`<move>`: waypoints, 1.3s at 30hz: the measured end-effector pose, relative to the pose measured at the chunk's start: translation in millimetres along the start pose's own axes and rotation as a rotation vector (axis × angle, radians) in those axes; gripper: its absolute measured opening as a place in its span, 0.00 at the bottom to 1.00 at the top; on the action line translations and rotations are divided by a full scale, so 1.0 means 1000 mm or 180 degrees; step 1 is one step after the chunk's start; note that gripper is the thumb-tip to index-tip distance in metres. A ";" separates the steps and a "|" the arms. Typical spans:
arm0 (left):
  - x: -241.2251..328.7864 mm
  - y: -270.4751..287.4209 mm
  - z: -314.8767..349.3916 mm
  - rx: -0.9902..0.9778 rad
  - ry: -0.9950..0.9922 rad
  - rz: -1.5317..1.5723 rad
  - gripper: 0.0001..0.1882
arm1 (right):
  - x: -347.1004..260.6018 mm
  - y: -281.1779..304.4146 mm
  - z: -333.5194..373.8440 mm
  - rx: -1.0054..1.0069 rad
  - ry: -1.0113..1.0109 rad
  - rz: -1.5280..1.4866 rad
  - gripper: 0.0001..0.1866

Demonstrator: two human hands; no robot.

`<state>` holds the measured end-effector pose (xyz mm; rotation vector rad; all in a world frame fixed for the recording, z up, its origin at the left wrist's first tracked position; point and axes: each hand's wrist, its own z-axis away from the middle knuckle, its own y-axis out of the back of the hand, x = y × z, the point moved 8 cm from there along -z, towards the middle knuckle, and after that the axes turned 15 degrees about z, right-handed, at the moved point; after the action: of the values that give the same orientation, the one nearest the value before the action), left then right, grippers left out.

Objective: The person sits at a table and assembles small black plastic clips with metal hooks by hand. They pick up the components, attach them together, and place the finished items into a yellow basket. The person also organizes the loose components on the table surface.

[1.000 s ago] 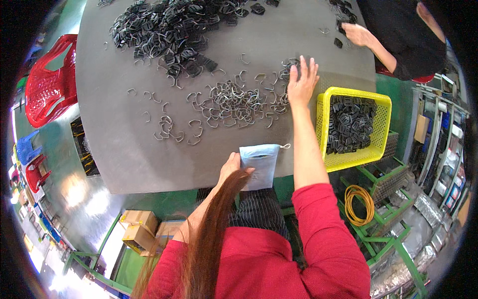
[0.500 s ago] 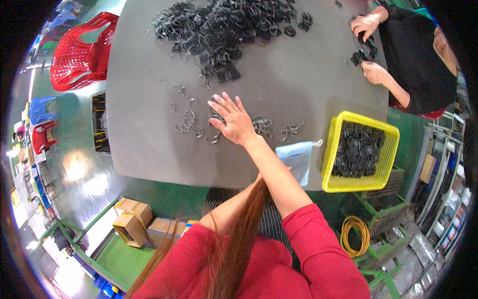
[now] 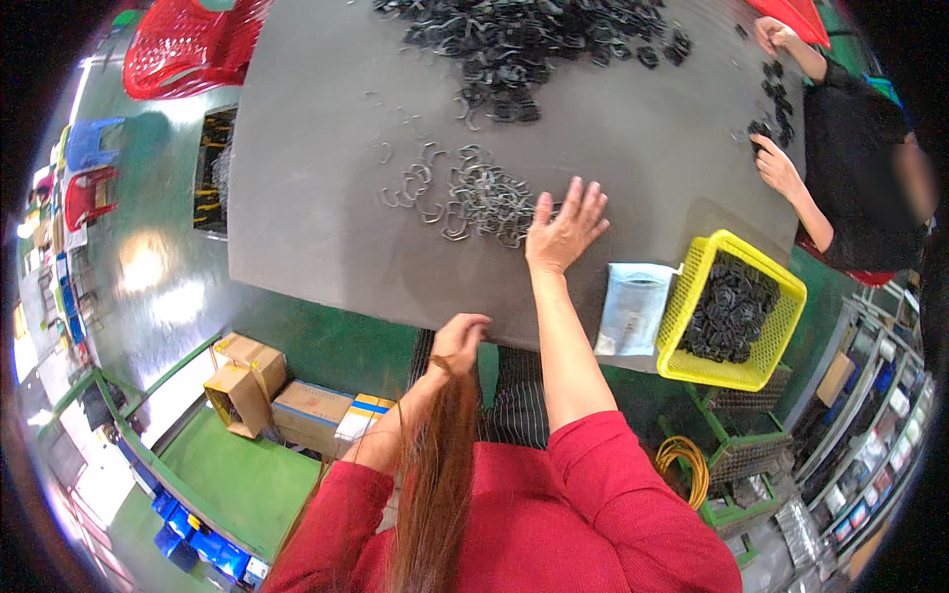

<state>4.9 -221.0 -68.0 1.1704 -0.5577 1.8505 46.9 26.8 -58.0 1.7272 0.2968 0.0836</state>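
Note:
My right hand (image 3: pixel 566 232) is open with its fingers spread, palm toward the grey table (image 3: pixel 326 188), at the right end of a loose pile of thin metal rings (image 3: pixel 484 198). The rings look like open C-shaped or D-shaped wire pieces, and some are scattered to the left of the pile. At the table's near edge is my left hand (image 3: pixel 460 343), its fingers curled together; whatever they may hold is hidden. A light-blue pouch (image 3: pixel 633 308) lies to the right of my right forearm.
A yellow basket (image 3: pixel 672 356) of black pieces stands at the table's right edge. Farther back is a large heap of black pieces (image 3: pixel 534 40). Across to the right, a co-worker's hands (image 3: pixel 781 170) handle black pieces. A red chair (image 3: pixel 188 49) stands at left.
My right hand has swung right, from over the rings to their right end. The rings beneath it now show as a pile. My left hand has come out from behind the right forearm.

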 end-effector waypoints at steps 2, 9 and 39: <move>-0.014 0.057 0.010 0.0568 0.0175 0.0379 0.08 | -0.051 0.007 0.006 0.0044 0.0357 -0.0449 0.30; 0.006 0.174 0.006 0.1142 0.0131 0.0614 0.09 | -0.200 -0.008 0.016 0.0070 0.1097 -0.0808 0.26; 0.111 0.413 -0.274 0.0737 -0.1751 -0.2405 0.29 | -0.321 -0.045 -0.073 0.0516 0.0900 -0.0306 0.28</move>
<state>-502.8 -194.8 -67.6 1.7612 -0.1383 0.9576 -285.6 25.1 -53.4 1.8593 0.6084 0.2403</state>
